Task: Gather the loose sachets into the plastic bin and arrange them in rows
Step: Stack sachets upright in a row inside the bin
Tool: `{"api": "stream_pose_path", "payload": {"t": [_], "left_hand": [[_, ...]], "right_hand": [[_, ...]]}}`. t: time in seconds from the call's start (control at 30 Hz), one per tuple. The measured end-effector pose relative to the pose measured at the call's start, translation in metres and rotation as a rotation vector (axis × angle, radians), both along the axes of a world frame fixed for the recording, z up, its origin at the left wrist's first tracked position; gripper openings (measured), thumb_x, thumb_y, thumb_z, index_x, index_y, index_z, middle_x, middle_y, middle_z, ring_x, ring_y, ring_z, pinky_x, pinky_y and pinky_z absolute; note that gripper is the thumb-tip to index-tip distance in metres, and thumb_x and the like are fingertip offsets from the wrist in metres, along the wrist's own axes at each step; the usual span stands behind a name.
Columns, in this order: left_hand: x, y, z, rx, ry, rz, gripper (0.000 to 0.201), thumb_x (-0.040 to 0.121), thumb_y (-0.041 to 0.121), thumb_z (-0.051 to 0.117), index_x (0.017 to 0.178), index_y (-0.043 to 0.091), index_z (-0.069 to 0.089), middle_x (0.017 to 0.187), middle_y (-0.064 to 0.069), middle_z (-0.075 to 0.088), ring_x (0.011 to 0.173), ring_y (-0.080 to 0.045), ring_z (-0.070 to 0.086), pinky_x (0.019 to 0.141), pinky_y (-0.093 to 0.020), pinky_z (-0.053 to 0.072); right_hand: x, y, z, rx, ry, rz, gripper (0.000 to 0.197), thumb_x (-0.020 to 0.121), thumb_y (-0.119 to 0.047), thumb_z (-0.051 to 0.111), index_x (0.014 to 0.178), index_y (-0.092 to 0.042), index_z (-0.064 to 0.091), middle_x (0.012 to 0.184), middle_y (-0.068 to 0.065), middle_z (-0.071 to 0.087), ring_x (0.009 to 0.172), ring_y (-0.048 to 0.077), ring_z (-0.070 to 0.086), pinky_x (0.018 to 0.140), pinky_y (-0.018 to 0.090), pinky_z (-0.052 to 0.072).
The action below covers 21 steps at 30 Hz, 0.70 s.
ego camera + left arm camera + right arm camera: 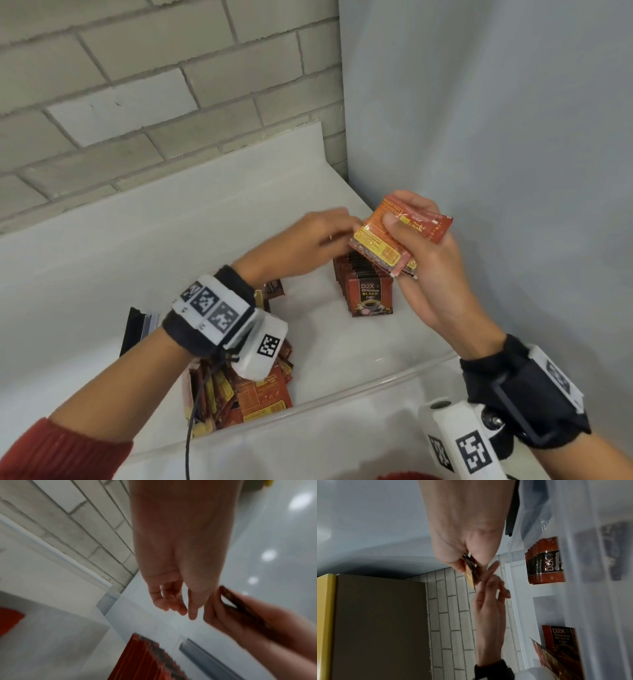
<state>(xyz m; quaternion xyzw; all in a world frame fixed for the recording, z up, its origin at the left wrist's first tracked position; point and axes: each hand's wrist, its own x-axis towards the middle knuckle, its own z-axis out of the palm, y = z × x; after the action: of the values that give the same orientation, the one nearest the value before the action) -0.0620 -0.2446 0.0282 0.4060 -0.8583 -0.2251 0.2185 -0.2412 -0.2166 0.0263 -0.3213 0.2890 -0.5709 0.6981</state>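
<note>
My right hand [416, 240] grips a small stack of red and yellow sachets [383, 241] above the translucent plastic bin [359, 387]. Seen edge-on, the same stack [471, 573] sits between thumb and fingers. My left hand [318, 240] hovers just left of the stack with loosely spread fingers [181, 605] holding nothing; its fingertips are close to the sachets' edge. Below the hands a row of upright sachets [368, 291] stands in the bin, dark "D2X Black Coffee" faces forward. A loose heap of sachets [253, 390] lies at the bin's near left.
A black flat packet [137, 329] leans at the bin's left side. A grey brick wall [137, 85] rises behind the bin, and a pale smooth wall [496, 137] stands close on the right. A brown cabinet with a yellow edge [376, 622] shows in the right wrist view.
</note>
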Motion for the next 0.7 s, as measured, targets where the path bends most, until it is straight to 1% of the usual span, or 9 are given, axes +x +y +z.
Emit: {"api": "stream_pose_path", "payload": {"t": [0.07,0.13,0.2,0.27,0.37,0.43,0.5,0.6,0.7], "left_hand": [[0.003,0.003,0.014,0.091,0.139,0.134,0.029,0.102,0.023,0.041,0.119,0.012,0.061,0.091,0.004,0.061,0.079,-0.004,0.057,0.07,-0.016,0.046],[0.003,0.008,0.024,0.185,0.248,0.162,0.032,0.101,0.027,0.041,0.122,0.012,0.06,0.091,0.0,0.063,0.082,-0.01,0.06,0.07,-0.025,0.051],[0.001,0.015,0.03,0.25,0.296,0.135,0.033,0.093,0.031,0.051,0.12,0.014,0.06,0.096,0.001,0.065,0.086,-0.012,0.061,0.073,-0.027,0.052],[-0.003,0.019,0.031,0.309,0.336,0.126,0.033,0.084,0.029,0.062,0.114,0.015,0.063,0.097,0.004,0.064,0.089,-0.011,0.06,0.078,-0.031,0.052],[-0.004,0.02,0.031,0.309,0.427,0.143,0.022,0.081,0.018,0.07,0.103,0.015,0.066,0.092,0.006,0.064,0.088,-0.016,0.06,0.083,-0.034,0.052],[-0.003,0.021,0.032,0.283,0.499,0.167,0.018,0.079,0.016,0.071,0.096,0.01,0.066,0.089,0.006,0.066,0.086,-0.022,0.061,0.081,-0.034,0.052],[-0.002,0.022,0.034,0.247,0.543,0.169,0.016,0.078,0.016,0.071,0.091,0.01,0.065,0.087,0.007,0.066,0.09,-0.029,0.061,0.081,-0.035,0.052],[0.0,0.024,0.036,0.202,0.578,0.111,0.012,0.077,0.005,0.072,0.087,0.009,0.066,0.086,0.003,0.065,0.087,-0.03,0.059,0.079,-0.037,0.051],[0.003,0.024,0.034,0.185,0.545,0.073,0.011,0.079,0.004,0.073,0.087,0.01,0.069,0.091,0.0,0.065,0.09,-0.02,0.061,0.08,-0.041,0.049]], "right_hand": [[0.0,0.0,0.0,-0.001,0.025,0.025,0.03,0.09,-0.003,0.057,0.118,-0.015,0.055,0.099,0.002,0.067,0.087,0.015,0.069,0.067,0.024,0.056],[0.0,0.0,0.0,-0.004,0.047,0.046,0.032,0.089,-0.004,0.058,0.119,-0.014,0.054,0.101,0.002,0.068,0.088,0.015,0.07,0.067,0.024,0.056],[0.0,0.0,0.0,-0.008,0.048,0.068,0.031,0.088,-0.006,0.059,0.118,-0.013,0.054,0.098,0.003,0.07,0.086,0.017,0.071,0.066,0.025,0.056],[0.0,0.001,0.0,-0.011,0.052,0.095,0.035,0.085,-0.012,0.06,0.119,-0.01,0.053,0.098,0.007,0.071,0.086,0.019,0.071,0.066,0.025,0.056],[0.001,0.001,-0.001,-0.01,0.075,0.112,0.06,0.08,-0.035,0.06,0.129,-0.003,0.047,0.112,0.015,0.068,0.098,0.023,0.069,0.075,0.028,0.057],[0.002,0.001,-0.001,0.004,0.101,0.143,0.087,0.069,-0.059,0.058,0.135,-0.004,0.044,0.12,0.014,0.066,0.106,0.025,0.067,0.085,0.031,0.056],[0.003,0.0,0.001,0.007,0.11,0.186,0.102,0.06,-0.074,0.05,0.136,-0.006,0.044,0.123,0.014,0.065,0.109,0.026,0.065,0.094,0.037,0.053],[0.002,-0.002,-0.001,0.099,0.026,0.217,0.103,0.06,-0.077,0.039,0.128,0.0,0.052,0.109,0.018,0.066,0.093,0.029,0.068,0.089,0.042,0.055],[0.0,-0.002,-0.002,0.113,0.036,0.306,0.094,0.069,-0.073,0.039,0.126,0.0,0.056,0.095,0.015,0.068,0.083,0.025,0.068,0.077,0.035,0.057]]}}
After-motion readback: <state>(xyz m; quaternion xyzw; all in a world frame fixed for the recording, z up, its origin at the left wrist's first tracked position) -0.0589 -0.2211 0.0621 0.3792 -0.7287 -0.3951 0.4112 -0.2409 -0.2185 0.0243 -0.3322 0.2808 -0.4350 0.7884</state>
